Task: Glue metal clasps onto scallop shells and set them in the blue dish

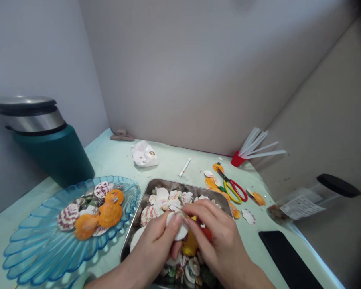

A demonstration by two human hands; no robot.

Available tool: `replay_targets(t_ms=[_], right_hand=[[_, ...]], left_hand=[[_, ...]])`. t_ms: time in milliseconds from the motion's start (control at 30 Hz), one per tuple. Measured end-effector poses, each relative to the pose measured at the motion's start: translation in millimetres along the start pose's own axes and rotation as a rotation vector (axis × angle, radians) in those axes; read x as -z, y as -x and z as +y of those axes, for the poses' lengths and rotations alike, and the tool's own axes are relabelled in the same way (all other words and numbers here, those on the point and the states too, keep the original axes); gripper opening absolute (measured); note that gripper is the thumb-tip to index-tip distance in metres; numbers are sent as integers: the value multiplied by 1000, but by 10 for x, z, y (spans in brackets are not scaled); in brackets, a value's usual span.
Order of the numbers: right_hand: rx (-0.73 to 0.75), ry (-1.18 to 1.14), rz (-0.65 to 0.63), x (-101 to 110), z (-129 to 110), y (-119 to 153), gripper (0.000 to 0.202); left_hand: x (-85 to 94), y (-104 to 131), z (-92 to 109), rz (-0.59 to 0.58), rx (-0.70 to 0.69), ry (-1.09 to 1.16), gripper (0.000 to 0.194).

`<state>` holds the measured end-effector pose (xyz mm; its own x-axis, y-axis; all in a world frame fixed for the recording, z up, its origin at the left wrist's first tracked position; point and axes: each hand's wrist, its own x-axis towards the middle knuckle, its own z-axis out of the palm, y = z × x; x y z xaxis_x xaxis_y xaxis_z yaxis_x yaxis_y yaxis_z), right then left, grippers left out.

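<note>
A white seashell (181, 233) is gripped between the thumb and fingers of my left hand (153, 243). Right beside it, the thumb and forefinger of my right hand (219, 233) are pinched together at the shell's upper edge; what lies between them is too small to make out. Both hands are over a metal tray (180, 184) of seashells, some white, some pink-streaked (149, 214). Below the hands, partly covered by them, is a yellow object (190, 245) with a bit of red next to it.
On the left are a blue scalloped dish (39, 251) with orange shells (110, 214) and a teal bottle (55, 152). To the right lie scissors (233, 188), shell pieces and a black phone-like slab (285, 257). Farther back are a crumpled wrapper (143, 153), a red cup (237, 159) of white sticks and a jar (307, 202).
</note>
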<state>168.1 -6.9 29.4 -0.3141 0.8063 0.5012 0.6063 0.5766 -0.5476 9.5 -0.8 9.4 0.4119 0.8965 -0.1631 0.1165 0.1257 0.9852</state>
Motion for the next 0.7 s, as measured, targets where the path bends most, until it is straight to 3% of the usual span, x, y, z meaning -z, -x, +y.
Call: replay_targets(t_ms=[700], right_hand=[[137,129,38,-44,-69,19,15]], left_hand=[[-1,-7,-10,36,-3,-92,52]])
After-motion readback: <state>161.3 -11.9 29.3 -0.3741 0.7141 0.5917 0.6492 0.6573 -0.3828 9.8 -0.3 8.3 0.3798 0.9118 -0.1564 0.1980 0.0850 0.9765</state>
